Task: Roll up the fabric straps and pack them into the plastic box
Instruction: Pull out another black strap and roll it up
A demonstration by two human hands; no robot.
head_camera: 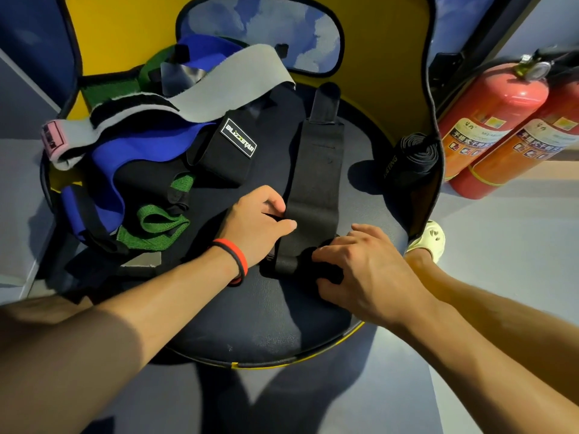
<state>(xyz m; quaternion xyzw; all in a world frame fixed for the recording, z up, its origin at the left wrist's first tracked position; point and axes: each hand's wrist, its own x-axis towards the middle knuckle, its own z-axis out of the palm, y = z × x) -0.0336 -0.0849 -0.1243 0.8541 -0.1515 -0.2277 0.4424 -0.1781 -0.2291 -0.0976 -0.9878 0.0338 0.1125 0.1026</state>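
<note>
A long black fabric strap (316, 170) lies stretched away from me across the round black seat (269, 324). My right hand (360, 267) curls over the strap's near end, which is wound into a small roll under my fingers. At the strap's left edge, my left hand (260, 223) pinches the fabric just above the roll. A finished black roll (410, 161) stands at the seat's right edge. To the left lies a heap of straps: grey (219, 86), blue (138, 151), green (156, 223) and a black one with a white label (232, 151). No plastic box is in view.
Two red fire extinguishers (495, 126) stand on the floor at the right. A yellow padded backrest (385, 57) rises behind the seat. My foot in a pale shoe (429, 239) shows beside the seat's right edge. Grey floor surrounds the seat.
</note>
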